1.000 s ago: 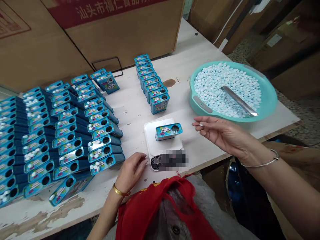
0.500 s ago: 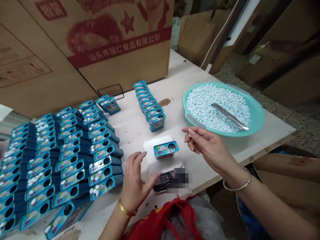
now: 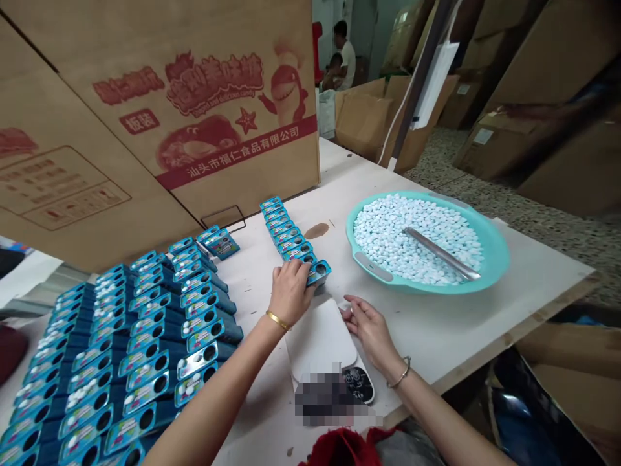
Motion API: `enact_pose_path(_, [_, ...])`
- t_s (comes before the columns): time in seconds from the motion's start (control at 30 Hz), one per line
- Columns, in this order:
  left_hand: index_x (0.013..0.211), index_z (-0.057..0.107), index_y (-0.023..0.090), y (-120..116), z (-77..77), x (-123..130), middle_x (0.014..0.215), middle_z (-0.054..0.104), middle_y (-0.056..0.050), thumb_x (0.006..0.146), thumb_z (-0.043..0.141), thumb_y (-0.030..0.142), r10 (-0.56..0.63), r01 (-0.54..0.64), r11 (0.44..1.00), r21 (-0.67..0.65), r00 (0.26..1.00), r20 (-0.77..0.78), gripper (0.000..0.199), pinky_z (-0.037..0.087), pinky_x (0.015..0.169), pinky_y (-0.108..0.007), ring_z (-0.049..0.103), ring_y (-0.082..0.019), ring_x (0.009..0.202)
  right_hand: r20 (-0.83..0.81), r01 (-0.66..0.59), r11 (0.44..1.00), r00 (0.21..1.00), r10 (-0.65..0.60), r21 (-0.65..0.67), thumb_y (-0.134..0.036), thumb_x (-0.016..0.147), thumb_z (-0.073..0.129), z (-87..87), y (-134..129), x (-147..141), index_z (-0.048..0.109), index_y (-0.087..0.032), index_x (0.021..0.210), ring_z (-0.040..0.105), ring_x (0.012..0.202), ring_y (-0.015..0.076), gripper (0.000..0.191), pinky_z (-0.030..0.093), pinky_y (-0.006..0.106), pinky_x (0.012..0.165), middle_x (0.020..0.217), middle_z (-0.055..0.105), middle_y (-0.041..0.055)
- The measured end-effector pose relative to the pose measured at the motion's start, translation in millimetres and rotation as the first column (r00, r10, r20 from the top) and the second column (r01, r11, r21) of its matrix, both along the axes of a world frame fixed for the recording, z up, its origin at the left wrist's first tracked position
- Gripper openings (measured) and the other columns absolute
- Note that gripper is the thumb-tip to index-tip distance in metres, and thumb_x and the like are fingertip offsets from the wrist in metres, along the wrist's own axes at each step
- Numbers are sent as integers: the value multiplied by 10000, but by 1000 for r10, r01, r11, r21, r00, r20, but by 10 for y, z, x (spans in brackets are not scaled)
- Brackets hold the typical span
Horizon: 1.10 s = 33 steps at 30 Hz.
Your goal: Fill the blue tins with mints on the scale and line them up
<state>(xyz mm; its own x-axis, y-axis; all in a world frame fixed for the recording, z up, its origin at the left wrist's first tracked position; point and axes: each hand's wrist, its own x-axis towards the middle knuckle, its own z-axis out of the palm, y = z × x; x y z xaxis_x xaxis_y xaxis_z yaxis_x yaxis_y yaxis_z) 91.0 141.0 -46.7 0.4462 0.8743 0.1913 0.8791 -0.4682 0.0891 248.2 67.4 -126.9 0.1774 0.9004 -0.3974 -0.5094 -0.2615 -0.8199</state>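
Note:
My left hand (image 3: pixel 292 288) is closed around a blue candy tin (image 3: pixel 319 272) at the near end of a row of similar tins (image 3: pixel 281 226). Part of that tin is hidden by my fingers. My right hand (image 3: pixel 367 327) hovers at the right edge of a white kitchen scale (image 3: pixel 320 343), its fingers curled with the fingertips close together. Whether a candy is between them I cannot make out. No tin stands on the scale's platform. A turquoise basin (image 3: pixel 361 262) of small pale candies (image 3: pixel 388 226) sits beyond my right hand, with a metal scoop (image 3: pixel 439 252) lying on the candies.
Many blue tins (image 3: pixel 145 343) stand in rows at the left, some with candies on their lids. Large printed cartons (image 3: pixel 218 149) wall off the back. A dark pole (image 3: pixel 412 90) rises by the table's far edge. Two people (image 3: pixel 342 61) are in the background.
The tin that was on the scale is now in my left hand at the row's near end. My right hand has come down and left, towards the scale. The camera view has tilted up.

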Motion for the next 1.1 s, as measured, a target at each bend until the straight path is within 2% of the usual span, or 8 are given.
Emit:
enact_pose_path(0.27, [1203,442,195,182,-45,-351,1187,502,-115,839,530,426,21,-22,995,99,1000,4,440,335,851,-385,459,-262,1056,-88,-79,993,994,71,-86,-480,681,699,-16,-232,-151,582,-212,1089,616,773,174,502,502,316,788,643,589,-26])
enact_pose_path(0.4, [1185,462,196,746,192,-995,1212,482,-115,885,438,408,470,-450,876,176,878,-94,369,317,885,-371,427,-265,1111,-114,-127,987,987,116,-94,-491,684,690,19,-242,-296,598,-224,1061,620,747,186,471,510,337,777,653,595,-20])
enact_pose_path(0.47, [1179,488,179,1022,253,-1303,1231,462,-146,849,492,339,544,-522,836,170,827,-140,367,312,871,-401,411,-305,1113,-118,-138,987,985,127,-86,-492,692,682,43,-240,-366,604,-220,1039,625,751,194,448,513,342,775,658,595,-14])
enact_pose_path(0.6, [1007,595,156,1333,224,-1591,1220,458,-170,793,537,240,527,-512,850,123,819,-227,237,295,874,-438,381,-333,1120,-83,-148,987,986,143,-55,-495,755,612,54,-246,-423,572,-201,1071,639,785,204,434,513,359,807,664,586,-4])
enact_pose_path(0.7, [945,610,134,1372,232,-1568,1208,466,-148,820,468,175,447,-438,893,99,848,-283,193,272,915,-446,363,-313,1148,251,-223,975,943,220,-15,-503,862,412,43,-175,-316,502,-162,1155,646,713,204,458,535,350,692,676,588,15])
enact_pose_path(0.8, [948,601,125,1274,367,-1499,1112,518,-107,849,412,162,362,-361,930,68,868,-338,216,282,928,-433,422,-277,1098,712,-322,947,663,231,-7,-437,913,259,51,32,-97,466,-124,1207,620,628,204,477,507,340,594,732,618,60])
enact_pose_path(0.93, [902,602,154,819,691,-1368,990,554,-99,830,472,240,290,-303,952,30,869,-400,172,382,781,-360,534,-236,875,825,-419,907,500,264,-36,-318,876,423,61,392,84,537,-159,1162,606,945,260,346,444,375,822,959,664,131])
enact_pose_path(1.1, [786,585,202,-173,980,-911,888,568,-49,844,490,355,2,-39,993,-112,949,-314,190,393,624,-278,554,-177,700,855,-473,869,381,351,-145,-185,858,458,1,598,-35,597,-143,1037,599,941,273,230,413,401,833,948,665,158])
